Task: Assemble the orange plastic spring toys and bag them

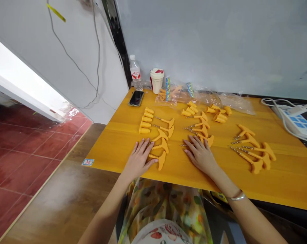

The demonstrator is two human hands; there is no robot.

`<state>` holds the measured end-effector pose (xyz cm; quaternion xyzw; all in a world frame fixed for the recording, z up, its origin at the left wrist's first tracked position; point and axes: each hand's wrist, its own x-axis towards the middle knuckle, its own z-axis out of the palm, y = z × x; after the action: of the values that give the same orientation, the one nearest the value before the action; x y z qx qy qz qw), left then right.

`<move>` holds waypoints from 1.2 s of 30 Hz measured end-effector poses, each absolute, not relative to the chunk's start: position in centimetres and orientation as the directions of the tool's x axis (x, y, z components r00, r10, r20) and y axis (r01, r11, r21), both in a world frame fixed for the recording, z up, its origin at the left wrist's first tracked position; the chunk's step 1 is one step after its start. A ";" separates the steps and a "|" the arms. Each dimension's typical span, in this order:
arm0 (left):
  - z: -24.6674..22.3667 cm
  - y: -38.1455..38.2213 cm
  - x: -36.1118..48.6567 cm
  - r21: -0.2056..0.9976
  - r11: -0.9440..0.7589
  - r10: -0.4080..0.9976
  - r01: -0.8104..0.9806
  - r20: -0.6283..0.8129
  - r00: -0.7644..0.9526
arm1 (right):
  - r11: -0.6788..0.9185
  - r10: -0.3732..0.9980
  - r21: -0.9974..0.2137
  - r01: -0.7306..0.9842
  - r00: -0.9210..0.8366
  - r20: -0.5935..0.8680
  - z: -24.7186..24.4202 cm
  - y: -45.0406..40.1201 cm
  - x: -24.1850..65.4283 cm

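Note:
My left hand (139, 159) lies flat on the table, fingers stretched out and holding nothing, over the tip ends of the nearest yellow T-handled corkscrews (161, 160) in the left group. Beside that group stands a column of yellow tapered sleeves (146, 119). My right hand (202, 156) also rests flat with its fingers spread. It partly covers the lower corkscrews of the middle group (203, 129), whose metal spiral tips point left. Whether its fingers touch them I cannot tell. Farther right lies another group of corkscrews (257, 154), tips pointing left.
More yellow sleeves (219, 117) lie behind the middle group. Along the back of the wooden table (229, 176) are clear plastic bags (237, 103), a white cup (157, 81), a water bottle (136, 73) and a phone (136, 98). A power strip (298, 122) with cables sits at right.

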<state>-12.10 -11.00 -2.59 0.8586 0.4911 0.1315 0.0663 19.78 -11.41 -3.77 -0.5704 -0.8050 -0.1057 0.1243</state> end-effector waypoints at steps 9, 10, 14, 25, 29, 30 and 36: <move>-3.1 -11.0 -12.0 0.240 -0.516 0.853 0.822 0.230 0.468 | 0.302 0.910 0.011 0.953 -0.292 0.294 -3.6 -11.6 19.7; -3.1 -11.0 -12.0 0.242 -0.519 0.851 0.820 0.237 0.468 | 0.302 0.911 0.013 0.953 -0.293 0.292 -3.6 -11.6 19.7; -3.0 -11.1 -12.2 0.237 -0.547 0.831 0.803 0.269 0.487 | 0.298 0.910 0.025 0.954 -0.292 0.294 -3.6 -11.6 19.7; -3.0 -11.3 -12.6 0.237 -0.574 0.802 0.784 0.357 0.480 | 0.309 0.894 0.031 0.951 -0.301 0.333 -3.8 -11.6 19.7; -3.0 -11.5 -12.6 0.276 -0.569 0.804 0.775 0.382 0.455 | 0.298 0.897 0.011 0.955 -0.284 0.338 -3.7 -11.8 19.5; -3.0 -11.5 -12.7 0.283 -0.566 0.807 0.774 0.385 0.448 | 0.298 0.897 0.008 0.955 -0.282 0.340 -3.7 -11.8 19.4; -3.2 -11.5 -12.9 0.293 -0.577 0.797 0.763 0.404 0.448 | 0.298 0.895 -0.002 0.955 -0.278 0.348 -3.5 -12.2 19.1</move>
<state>-12.87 -11.53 -3.19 0.8502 0.4587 0.2560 0.0340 19.15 -12.16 -3.50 -0.5834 -0.7927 -0.1040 0.1429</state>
